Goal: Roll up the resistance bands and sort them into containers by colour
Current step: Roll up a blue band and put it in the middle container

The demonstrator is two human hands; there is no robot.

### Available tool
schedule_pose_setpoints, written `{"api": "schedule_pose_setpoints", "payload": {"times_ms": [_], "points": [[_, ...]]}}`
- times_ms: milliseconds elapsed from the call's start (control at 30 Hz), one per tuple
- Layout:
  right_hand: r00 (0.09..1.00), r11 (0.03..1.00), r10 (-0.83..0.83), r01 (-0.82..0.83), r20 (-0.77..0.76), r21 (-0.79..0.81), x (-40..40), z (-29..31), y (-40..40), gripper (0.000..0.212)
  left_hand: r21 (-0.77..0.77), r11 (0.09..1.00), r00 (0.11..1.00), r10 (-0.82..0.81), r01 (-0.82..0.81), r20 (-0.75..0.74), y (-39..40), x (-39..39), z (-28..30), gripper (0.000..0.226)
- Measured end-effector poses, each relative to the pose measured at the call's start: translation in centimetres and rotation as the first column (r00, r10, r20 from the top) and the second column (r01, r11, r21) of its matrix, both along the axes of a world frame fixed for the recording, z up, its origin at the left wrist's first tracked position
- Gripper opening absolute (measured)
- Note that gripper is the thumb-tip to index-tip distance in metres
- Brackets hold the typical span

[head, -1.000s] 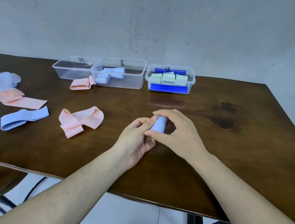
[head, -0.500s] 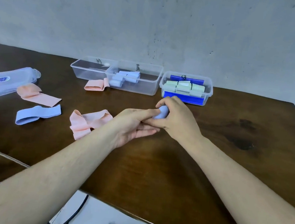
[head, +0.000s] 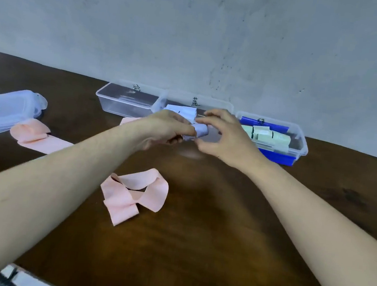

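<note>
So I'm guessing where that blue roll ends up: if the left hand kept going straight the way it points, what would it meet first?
Probably the middle clear container, which already holds blue rolls. The left hand, gripping the rolled blue band, points at it, though depth is unclear.

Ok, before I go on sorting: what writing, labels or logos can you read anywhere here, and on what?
Left clear container: handwritten black mark on the back rim, not legible.
Middle clear container: handwritten black mark on the rim, too blurred to read.
Right clear container: handwritten black mark on the rim, too blurred to read.
Plastic case at far left: oval blue label, text too blurred.
Nothing else bears text.
</note>
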State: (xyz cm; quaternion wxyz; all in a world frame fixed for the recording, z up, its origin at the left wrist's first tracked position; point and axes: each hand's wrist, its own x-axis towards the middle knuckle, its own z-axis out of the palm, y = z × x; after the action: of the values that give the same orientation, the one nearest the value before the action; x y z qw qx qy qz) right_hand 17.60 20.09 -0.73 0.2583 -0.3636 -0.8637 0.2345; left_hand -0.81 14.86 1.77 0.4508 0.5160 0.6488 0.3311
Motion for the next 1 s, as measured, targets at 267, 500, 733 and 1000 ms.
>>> {"api": "schedule_pose_setpoints", "payload": {"times_ms": [267, 500, 733, 1000], "points": [[0.998, 0.965, -0.057, 0.053, -0.008, -0.255, -5.5, 2.3, 4.8, 0.021, 0.016, 0.983, 0.978, -0.18, 0.182, -0.107, 6.1, -7.3, 0.9, 0.022], [0.956, 0.866, -0.284, 0.224, -0.071, -0.447, -8.2, 1.5, 9.2, 0.03, 0.174, 0.957, 0.92, -0.159, 0.233, -0.359, 11.2, -10.2, 0.3, 0.02], [0.94, 0.781, -0.282, 0.341, 0.191, -0.523, -10.1, -0.3, 12.2, 0.038, 0.159, 0.907, 0.663, -0.157, 0.39, -0.732, 16.1, -11.8, -2.4, 0.028], [0.873, 0.723, -0.236, 0.451, 0.427, -0.523, -11.8, -1.1, 13.7, 0.027, -0.006, 0.858, 0.482, -0.294, 0.513, -0.825, 18.7, -11.7, -4.4, 0.037]]}}
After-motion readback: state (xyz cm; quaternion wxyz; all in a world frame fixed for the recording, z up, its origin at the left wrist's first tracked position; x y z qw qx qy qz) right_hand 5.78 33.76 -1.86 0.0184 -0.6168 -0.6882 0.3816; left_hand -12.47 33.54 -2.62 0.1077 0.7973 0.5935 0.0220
